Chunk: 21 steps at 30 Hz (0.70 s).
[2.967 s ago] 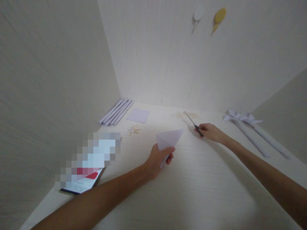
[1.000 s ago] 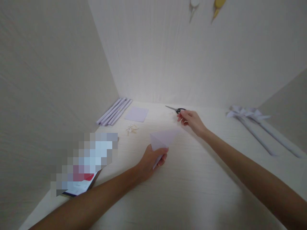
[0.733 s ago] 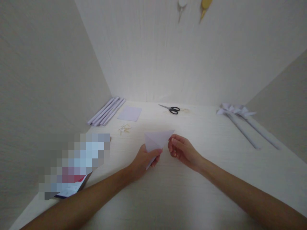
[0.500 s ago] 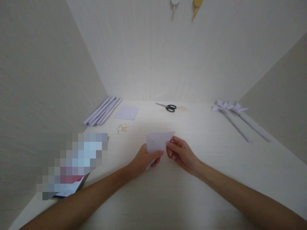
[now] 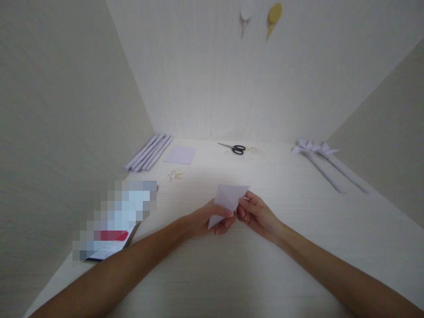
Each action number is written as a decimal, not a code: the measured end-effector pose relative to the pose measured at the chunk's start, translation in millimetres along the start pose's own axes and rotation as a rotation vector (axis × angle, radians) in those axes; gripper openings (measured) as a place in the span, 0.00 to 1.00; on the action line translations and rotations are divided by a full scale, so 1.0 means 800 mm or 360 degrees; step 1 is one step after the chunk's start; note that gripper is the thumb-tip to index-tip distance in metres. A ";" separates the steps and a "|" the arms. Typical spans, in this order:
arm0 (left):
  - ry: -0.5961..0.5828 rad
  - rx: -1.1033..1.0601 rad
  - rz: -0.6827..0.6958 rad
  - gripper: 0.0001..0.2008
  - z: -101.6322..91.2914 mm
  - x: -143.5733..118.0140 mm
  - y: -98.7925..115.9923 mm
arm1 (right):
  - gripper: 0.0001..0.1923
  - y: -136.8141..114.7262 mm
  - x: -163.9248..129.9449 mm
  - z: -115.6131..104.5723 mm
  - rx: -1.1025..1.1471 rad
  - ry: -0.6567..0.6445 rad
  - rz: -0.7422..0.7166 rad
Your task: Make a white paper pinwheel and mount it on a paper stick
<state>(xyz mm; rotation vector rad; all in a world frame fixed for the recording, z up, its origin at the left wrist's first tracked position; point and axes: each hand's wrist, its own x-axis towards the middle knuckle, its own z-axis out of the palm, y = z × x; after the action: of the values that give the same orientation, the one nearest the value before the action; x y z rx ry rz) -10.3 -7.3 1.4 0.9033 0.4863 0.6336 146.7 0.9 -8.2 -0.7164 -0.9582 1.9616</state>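
Observation:
A small folded sheet of pale lilac paper (image 5: 228,195) is held in the air above the white table, roughly triangular with a visible crease. My left hand (image 5: 212,216) is closed on its lower left part, thumb pressed on the front and fingers behind. With thumb and fingers pinched together, my right hand (image 5: 253,212) grips the paper's right edge. The fingertips of both hands come close together below the crease. What lies behind the paper is hidden.
Several rolled paper tubes (image 5: 149,152), a square lilac sheet (image 5: 180,155) and small thin sticks (image 5: 175,174) lie at back left. Black-handled scissors (image 5: 236,149) rest near the back wall. Two paper pinwheel-like pieces (image 5: 326,165) lie right. A blurred-out tablet (image 5: 109,251) stands left; two hooks (image 5: 274,14) hang above.
Both hands and the paper have shifted slightly right in view. The paper has turned and the left fingers now sit closer to the right hand's. The whole scene has shifted a little too.

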 end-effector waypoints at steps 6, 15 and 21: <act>-0.0063 0.0122 -0.0019 0.08 0.001 -0.001 -0.001 | 0.07 0.003 -0.002 -0.003 -0.0007 -0.0034 -0.0027; 0.0425 0.0750 0.0246 0.09 0.001 0.017 0.000 | 0.09 -0.001 -0.004 -0.003 0.0054 -0.0095 -0.0092; 0.0624 0.1282 0.0417 0.07 -0.008 0.023 -0.003 | 0.14 -0.006 -0.004 0.000 0.0136 0.0020 -0.0133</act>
<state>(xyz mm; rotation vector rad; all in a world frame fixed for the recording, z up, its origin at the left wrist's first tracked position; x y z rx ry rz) -0.5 7.4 -6.4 1.6317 1.0252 0.8787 150.4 -0.3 -3.7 -0.6301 -0.8774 1.9107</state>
